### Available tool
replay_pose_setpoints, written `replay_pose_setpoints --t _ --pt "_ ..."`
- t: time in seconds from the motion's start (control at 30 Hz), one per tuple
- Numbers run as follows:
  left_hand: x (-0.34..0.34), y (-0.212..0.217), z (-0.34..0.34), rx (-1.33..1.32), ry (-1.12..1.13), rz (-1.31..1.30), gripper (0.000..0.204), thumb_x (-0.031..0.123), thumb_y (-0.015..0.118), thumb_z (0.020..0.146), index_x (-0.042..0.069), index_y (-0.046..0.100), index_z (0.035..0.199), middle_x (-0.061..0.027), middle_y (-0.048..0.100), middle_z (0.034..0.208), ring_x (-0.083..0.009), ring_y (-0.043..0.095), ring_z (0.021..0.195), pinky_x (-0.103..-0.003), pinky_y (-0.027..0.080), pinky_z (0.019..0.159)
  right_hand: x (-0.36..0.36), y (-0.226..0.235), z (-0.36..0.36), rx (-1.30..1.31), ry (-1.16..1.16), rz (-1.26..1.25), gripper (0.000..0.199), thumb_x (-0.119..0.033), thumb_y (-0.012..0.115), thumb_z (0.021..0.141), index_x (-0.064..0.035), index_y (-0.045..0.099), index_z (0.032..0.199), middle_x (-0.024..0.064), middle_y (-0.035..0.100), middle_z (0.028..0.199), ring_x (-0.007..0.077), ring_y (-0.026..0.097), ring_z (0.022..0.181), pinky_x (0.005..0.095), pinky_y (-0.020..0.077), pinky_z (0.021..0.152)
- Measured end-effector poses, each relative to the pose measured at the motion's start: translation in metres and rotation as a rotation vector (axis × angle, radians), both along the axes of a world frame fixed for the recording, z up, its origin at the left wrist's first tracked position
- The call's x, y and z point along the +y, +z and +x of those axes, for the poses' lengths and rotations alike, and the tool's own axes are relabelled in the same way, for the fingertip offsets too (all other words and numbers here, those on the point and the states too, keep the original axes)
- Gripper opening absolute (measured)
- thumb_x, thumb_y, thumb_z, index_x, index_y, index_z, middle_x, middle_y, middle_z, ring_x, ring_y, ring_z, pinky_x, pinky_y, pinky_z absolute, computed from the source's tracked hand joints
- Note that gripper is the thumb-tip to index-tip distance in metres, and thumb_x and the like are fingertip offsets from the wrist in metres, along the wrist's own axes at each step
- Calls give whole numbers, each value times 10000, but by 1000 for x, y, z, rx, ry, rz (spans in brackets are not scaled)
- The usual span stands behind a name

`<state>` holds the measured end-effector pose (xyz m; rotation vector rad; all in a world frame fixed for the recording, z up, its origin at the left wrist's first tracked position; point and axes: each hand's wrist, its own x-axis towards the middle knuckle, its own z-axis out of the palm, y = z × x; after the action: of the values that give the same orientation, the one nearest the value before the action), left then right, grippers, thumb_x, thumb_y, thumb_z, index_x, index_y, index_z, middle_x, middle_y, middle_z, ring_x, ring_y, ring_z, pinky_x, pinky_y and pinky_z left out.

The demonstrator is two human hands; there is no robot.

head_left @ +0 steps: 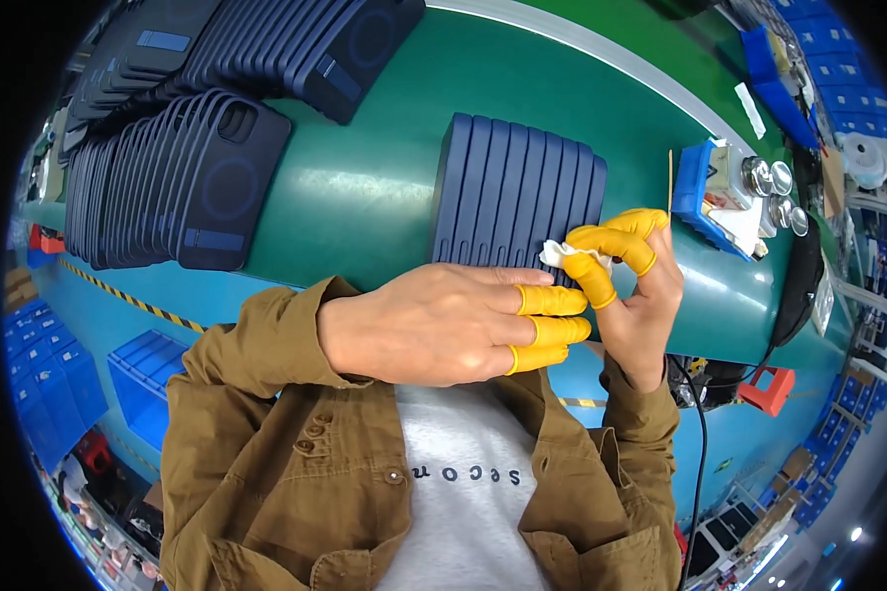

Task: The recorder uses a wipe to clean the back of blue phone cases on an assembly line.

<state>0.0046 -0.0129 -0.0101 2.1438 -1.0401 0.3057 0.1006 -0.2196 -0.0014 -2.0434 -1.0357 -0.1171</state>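
Fingers of our right hand (pixel 633 286) pinch a white cloth (pixel 562 253) against the upright row of phone cases (pixel 517 192) on the green belt (pixel 384 177); our left hand (pixel 434 325) lies flat before them, grasping nothing, steadying.

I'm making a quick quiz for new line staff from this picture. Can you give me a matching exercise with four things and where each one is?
Things:
1. white wipe
2. row of dark blue cases
3. blue tray of metal parts
4. left hand

Places:
A. standing on edge at the belt's middle
B. right of the belt
C. pinched in the right hand
D. laid flat below the cases

Pairs: 1-C, 2-A, 3-B, 4-D
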Motion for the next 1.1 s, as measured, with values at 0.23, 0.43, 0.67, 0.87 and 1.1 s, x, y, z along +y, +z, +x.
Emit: replay_pose_setpoints --t 0.23,0.43,0.67,0.87,1.1 --pt "-2 0 0 -28 37 -2 275 103 649 838 114 748 1094 -19 656 1336 -228 593 1283 -387 492 1102 29 -12 55 -190 -252 8 181 -59 777 798 -34 734 973 104 666 897 289 565 831 373 458 740" --pt "2 5 2 117 -66 -114 362 177 690 870 72 690 1216 -70 643 1298 -300 546 1305 -449 441 1119 6 -46 58 449 -391 398 176 -69 739 897 -16 729 1065 28 705 990 108 604 835 256 457 697" --pt "0 -35 12 93 628 -771 571 254 504 1012 -19 393 1501 -146 446 1522 -331 355 1430 -419 242 1187 -15 -36 28 653 -393 501 195 -113 739 921 -11 714 1085 27 698 1019 87 616 889 212 441 705" --pt "-1 -51 16 340 628 -979 571 119 536 985 56 387 1532 -107 378 1559 -245 345 1430 -371 216 1208 6 -10 14 261 -115 341 174 -89 782 856 -21 738 1010 17 698 959 82 554 798 230 409 673" --pt "-3 -62 21 408 594 -1044 577 124 606 962 52 427 1506 -112 440 1500 -239 381 1405 -349 266 1185 35 -28 6 293 -264 594 134 -40 772 858 -6 745 984 9 644 918 68 489 724 215 389 635"
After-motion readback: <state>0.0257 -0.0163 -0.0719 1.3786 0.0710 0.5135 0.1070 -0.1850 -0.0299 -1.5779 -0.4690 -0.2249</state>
